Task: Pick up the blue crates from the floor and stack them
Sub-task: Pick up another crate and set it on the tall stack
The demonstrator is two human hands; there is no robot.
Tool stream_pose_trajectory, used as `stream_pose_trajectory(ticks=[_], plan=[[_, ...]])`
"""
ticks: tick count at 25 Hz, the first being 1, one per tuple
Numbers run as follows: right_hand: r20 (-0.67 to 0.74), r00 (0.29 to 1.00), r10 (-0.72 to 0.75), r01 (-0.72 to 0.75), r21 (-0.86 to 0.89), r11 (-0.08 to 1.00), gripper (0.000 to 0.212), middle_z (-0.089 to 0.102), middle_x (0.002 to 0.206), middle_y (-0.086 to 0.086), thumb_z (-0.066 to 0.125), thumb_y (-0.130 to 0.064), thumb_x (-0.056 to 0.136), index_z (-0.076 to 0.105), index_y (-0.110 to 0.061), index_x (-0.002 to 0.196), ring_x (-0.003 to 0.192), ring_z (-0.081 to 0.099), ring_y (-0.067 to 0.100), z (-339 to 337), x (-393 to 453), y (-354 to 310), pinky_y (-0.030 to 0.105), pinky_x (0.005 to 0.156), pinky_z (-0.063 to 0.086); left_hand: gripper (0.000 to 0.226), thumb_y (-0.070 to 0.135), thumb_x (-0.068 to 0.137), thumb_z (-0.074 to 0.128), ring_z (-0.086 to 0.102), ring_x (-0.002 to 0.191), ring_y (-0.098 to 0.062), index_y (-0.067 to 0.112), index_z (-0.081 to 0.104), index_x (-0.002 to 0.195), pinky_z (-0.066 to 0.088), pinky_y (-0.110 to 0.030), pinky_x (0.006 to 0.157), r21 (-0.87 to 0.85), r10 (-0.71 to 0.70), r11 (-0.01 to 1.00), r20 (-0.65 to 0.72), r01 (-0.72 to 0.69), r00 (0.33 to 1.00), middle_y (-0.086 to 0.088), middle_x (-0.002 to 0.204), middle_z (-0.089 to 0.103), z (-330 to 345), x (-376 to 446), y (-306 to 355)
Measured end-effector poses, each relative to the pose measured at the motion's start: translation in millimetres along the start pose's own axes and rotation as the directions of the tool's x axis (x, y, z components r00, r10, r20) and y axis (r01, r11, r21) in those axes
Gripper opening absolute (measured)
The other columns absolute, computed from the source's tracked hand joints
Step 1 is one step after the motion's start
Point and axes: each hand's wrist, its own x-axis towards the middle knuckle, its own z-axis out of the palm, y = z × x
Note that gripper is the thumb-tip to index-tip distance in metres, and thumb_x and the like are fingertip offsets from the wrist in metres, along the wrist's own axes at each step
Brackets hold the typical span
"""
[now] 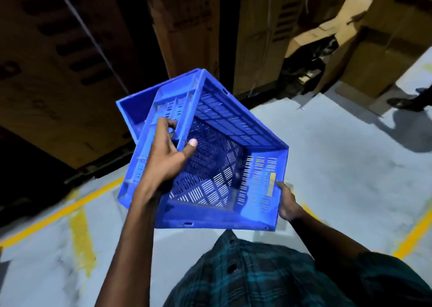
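I hold a blue slotted crate (pixel 233 129) tilted in the air at chest height, its open side facing me. My left hand (pixel 168 152) grips its left rim, fingers through the handle slot and thumb inside. My right hand (pixel 288 204) clasps the crate's right wall from outside, near a yellow label. Behind and under the held crate, a second blue crate (pixel 135 113) shows only its upper-left corner; whether it stands on other crates is hidden.
Tall cardboard boxes (pixel 191 33) line the wall ahead, with torn ones (pixel 327 38) at the right. The grey floor (pixel 339 166) carries yellow painted lines (pixel 79 225). Another person's shoe (pixel 406 101) and shadow are at the far right edge.
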Motion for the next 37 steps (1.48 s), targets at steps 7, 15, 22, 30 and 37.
stream_pose_trajectory(ticks=[7,15,22,30,37], plan=[[0.028,0.988,-0.15,0.152,-0.13,0.98,0.038,0.068,0.084,0.014,0.071,-0.035,0.074,0.069,-0.004,0.097,0.075,0.066,0.032,-8,21,-103,0.058,0.078,0.055,0.03,0.006,0.091,0.066,0.044,0.042,-0.017,0.02,0.04,0.094,0.036,-0.022,0.042,0.149,-0.024,0.986,-0.3,0.072,0.954,-0.014,0.073,0.056,-6,31,-29],[0.003,0.918,-0.397,0.381,-0.282,0.88,0.032,0.043,0.063,0.008,0.067,-0.045,0.065,0.053,-0.018,0.057,0.059,0.043,0.023,5,22,-194,0.04,0.056,0.041,0.022,0.012,0.093,0.064,0.055,0.037,-0.008,0.014,0.043,0.101,0.039,-0.022,0.037,0.17,-0.097,0.965,-0.485,0.202,0.869,-0.012,0.071,0.06,6,27,-76],[0.032,0.814,-0.58,0.526,-0.461,0.714,0.042,0.047,0.057,-0.006,0.06,-0.064,0.062,0.049,-0.024,0.069,0.057,0.048,0.022,112,30,-263,0.037,0.062,0.042,0.019,0.016,0.094,0.065,0.056,0.04,-0.009,0.022,0.046,0.097,0.044,-0.021,0.036,0.121,-0.111,0.965,-0.609,0.231,0.785,-0.016,0.074,0.062,-46,84,-92],[0.003,0.709,-0.705,0.588,-0.555,0.589,0.057,0.066,0.072,-0.005,0.054,-0.067,0.061,0.065,-0.02,0.093,0.07,0.062,0.025,280,53,-328,0.036,0.075,0.05,0.024,0.026,0.091,0.066,0.06,0.054,-0.028,0.02,0.046,0.102,0.051,-0.034,0.046,0.13,-0.132,0.947,-0.674,0.293,0.726,-0.023,0.091,0.068,-151,238,-125],[0.003,0.702,-0.712,0.551,-0.635,0.541,0.049,0.072,0.077,-0.001,0.053,-0.059,0.063,0.07,-0.022,0.091,0.077,0.068,0.028,389,61,-358,0.034,0.074,0.053,0.026,0.041,0.081,0.066,0.07,0.078,-0.04,0.031,0.045,0.094,0.058,-0.052,0.064,0.115,-0.259,0.897,-0.646,0.428,0.718,-0.018,0.093,0.071,-215,317,-163]])
